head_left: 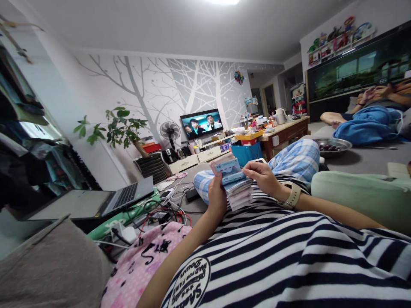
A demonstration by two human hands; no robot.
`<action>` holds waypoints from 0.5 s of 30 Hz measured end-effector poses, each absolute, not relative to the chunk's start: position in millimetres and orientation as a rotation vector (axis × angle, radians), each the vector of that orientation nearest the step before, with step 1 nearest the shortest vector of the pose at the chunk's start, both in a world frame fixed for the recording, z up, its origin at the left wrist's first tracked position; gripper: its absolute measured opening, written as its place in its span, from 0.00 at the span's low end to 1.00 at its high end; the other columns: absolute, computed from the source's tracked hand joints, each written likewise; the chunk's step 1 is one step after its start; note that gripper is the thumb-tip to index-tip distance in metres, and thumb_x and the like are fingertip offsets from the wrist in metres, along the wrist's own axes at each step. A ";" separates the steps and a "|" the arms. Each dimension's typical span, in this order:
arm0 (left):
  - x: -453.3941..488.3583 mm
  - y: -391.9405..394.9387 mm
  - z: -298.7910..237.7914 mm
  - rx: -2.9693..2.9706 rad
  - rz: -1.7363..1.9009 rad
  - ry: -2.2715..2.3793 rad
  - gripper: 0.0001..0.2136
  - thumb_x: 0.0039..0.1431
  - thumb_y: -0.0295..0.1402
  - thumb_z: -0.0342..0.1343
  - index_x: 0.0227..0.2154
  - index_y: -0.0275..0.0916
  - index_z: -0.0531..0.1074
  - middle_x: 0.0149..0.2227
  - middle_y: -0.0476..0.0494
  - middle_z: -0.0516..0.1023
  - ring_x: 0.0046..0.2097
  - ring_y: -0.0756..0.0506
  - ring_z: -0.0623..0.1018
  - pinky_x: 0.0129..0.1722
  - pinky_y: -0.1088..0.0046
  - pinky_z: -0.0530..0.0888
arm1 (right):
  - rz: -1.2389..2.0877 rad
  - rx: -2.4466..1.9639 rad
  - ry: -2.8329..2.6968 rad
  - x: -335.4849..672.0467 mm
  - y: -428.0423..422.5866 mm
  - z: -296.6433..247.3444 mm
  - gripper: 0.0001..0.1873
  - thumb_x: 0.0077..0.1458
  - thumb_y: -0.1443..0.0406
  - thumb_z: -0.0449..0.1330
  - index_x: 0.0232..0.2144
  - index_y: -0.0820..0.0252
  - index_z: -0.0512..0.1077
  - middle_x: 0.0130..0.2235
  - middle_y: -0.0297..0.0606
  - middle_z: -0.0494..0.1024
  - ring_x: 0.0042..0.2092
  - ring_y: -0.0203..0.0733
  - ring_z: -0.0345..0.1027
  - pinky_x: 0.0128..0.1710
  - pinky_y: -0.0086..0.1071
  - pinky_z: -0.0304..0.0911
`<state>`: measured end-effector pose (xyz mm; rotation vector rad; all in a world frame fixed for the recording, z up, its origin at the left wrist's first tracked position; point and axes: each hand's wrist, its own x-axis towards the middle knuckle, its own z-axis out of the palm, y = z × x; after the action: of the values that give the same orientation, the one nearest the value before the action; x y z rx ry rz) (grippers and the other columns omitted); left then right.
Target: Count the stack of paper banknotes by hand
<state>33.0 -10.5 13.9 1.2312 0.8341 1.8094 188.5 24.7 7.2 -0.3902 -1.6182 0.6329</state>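
A thick stack of tickets (238, 193), light blue and pinkish with print, is held above my lap. My left hand (217, 193) grips it along its left side, thumb over the front. At its upper right edge, my right hand (263, 178) is closed in a pinch on one of the blue tickets (233, 176); the fingertips partly hide what they grip. The lower tickets fan downward in layers. A pale watch (293, 195) is on my right wrist. Beneath the stack lie my striped shirt (276, 248) and blue checked trousers (295, 156).
On the left stand an open laptop (128, 194) and tangled cables (173, 205). To the right are a green cushion (362, 192) and a metal bowl (345, 147) of dark fruit. A cluttered wooden table (285, 130) stands ahead. Another person (372, 100) reclines at far right.
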 end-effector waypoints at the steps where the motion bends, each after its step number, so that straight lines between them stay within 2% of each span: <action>1: 32.9 -8.9 13.0 1.233 1.799 0.813 0.16 0.54 0.44 0.58 0.32 0.35 0.78 0.29 0.44 0.80 0.35 0.43 0.78 0.40 0.68 0.73 | 0.632 -0.384 -1.620 188.7 24.7 7.0 0.19 0.54 0.52 0.59 0.22 0.60 0.68 0.21 0.31 0.62 0.25 0.34 0.53 0.25 0.29 0.50; 4: 32.9 -4.0 11.5 1.213 1.780 0.748 0.17 0.52 0.46 0.58 0.34 0.35 0.78 0.29 0.44 0.80 0.37 0.42 0.79 0.40 0.67 0.73 | 0.629 -0.366 -1.641 189.5 25.1 6.6 0.20 0.56 0.52 0.58 0.22 0.60 0.70 0.22 0.32 0.64 0.26 0.35 0.55 0.26 0.30 0.51; 9: 32.5 -1.9 12.5 1.225 1.845 0.771 0.16 0.51 0.46 0.59 0.30 0.36 0.77 0.30 0.43 0.81 0.40 0.41 0.79 0.43 0.67 0.72 | 0.650 -0.308 -1.689 190.7 25.9 6.6 0.23 0.58 0.50 0.55 0.21 0.61 0.72 0.24 0.36 0.70 0.27 0.36 0.59 0.28 0.31 0.54; 15: 32.0 -4.8 10.5 1.223 1.786 0.688 0.17 0.49 0.45 0.62 0.32 0.35 0.78 0.33 0.41 0.82 0.43 0.39 0.79 0.45 0.64 0.73 | 0.696 -0.415 -1.581 189.9 33.3 4.9 0.22 0.53 0.50 0.61 0.20 0.61 0.69 0.20 0.31 0.65 0.24 0.34 0.55 0.25 0.30 0.51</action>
<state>32.0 -4.8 10.5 1.2232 0.6882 1.7862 189.9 33.3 4.9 -0.4147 -1.5814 0.6963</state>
